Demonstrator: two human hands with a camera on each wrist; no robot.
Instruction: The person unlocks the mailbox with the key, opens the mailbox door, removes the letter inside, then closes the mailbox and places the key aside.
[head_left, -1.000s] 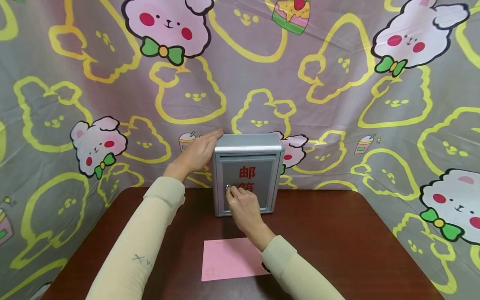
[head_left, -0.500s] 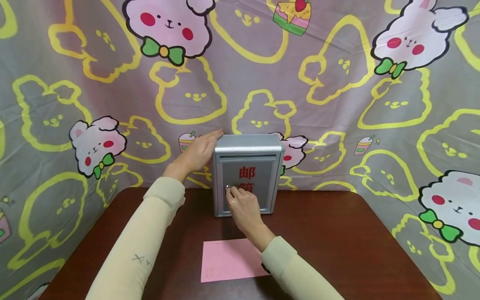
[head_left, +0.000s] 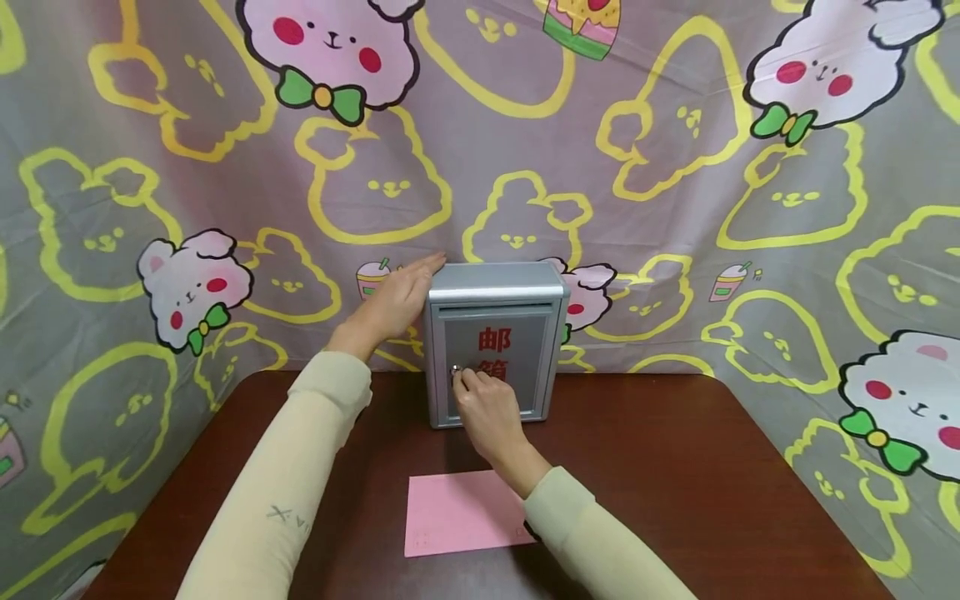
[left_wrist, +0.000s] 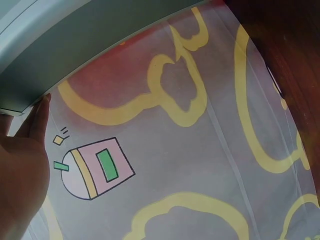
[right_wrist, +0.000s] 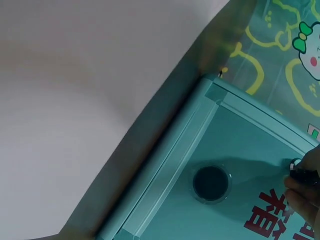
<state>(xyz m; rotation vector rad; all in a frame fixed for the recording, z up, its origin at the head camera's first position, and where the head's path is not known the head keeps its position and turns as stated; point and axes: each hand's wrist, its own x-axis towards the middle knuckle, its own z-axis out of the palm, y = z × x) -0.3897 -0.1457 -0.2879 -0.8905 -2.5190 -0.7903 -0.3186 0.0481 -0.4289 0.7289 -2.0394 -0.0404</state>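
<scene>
A grey metal mailbox (head_left: 495,333) with red characters and a slot near its top stands upright at the back of the table. My left hand (head_left: 393,304) rests with straight fingers against its upper left edge; in the left wrist view the fingertips (left_wrist: 41,107) touch the box's side. With thumb and fingers, my right hand (head_left: 487,408) pinches a key at the lock (head_left: 455,372) on the left of the door. The key's black head (right_wrist: 304,176) shows between the fingers in the right wrist view; its blade is hidden.
A pink envelope (head_left: 461,512) lies flat on the dark brown table (head_left: 645,467), partly under the right forearm. Patterned cloth (head_left: 660,225) hangs close behind the box and along both sides. A round dark disc (right_wrist: 211,183) sits on the door.
The head view has tilted slightly, so the box and envelope sit a little higher in it. Both hands keep the same places on the mailbox and key.
</scene>
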